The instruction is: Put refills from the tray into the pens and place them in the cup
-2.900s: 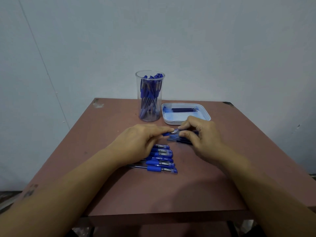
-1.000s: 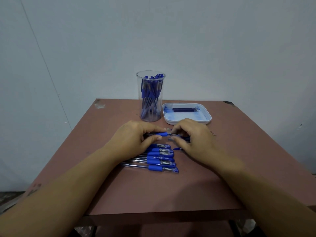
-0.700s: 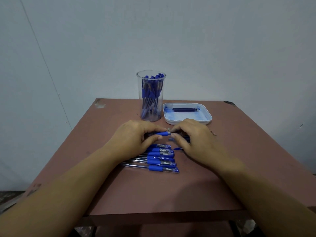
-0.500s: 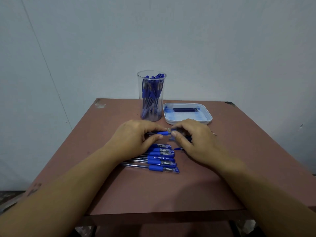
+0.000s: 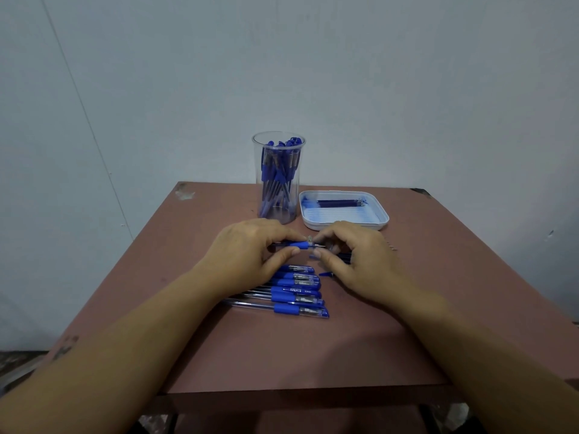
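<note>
Head view showed the left hand (image 5: 250,255) over the middle of the counter (image 5: 282,355), its fingers (image 5: 289,252) curled round a blue-gripped pen barrel (image 5: 299,244) held level just above the surface. At the barrel's open end sat the thin tip of what looked like a refill (image 5: 320,245), pinched by the right hand (image 5: 357,261). How far it had gone in could not be told.

The step would likely go best with the left hand keeping the barrel steady while the right fed the refill straight along its axis. A light push would avoid bowing it.

Behind the left hand stood the clear cup (image 5: 278,177), already crowded with blue pens, so the next pen would probably need threading between them. Nearer the person, a row of pens (image 5: 297,291) lay side by side under the left wrist, where a careless move could scatter them. Just right of the row lay a small blue piece (image 5: 326,273), perhaps a cap, easy to knock away. The white tray (image 5: 344,226) sat beyond the right hand, with dark blue refills (image 5: 340,203) bundled along its far side. Some tiny bits (image 5: 391,245) farther right were too small to identify.
</note>
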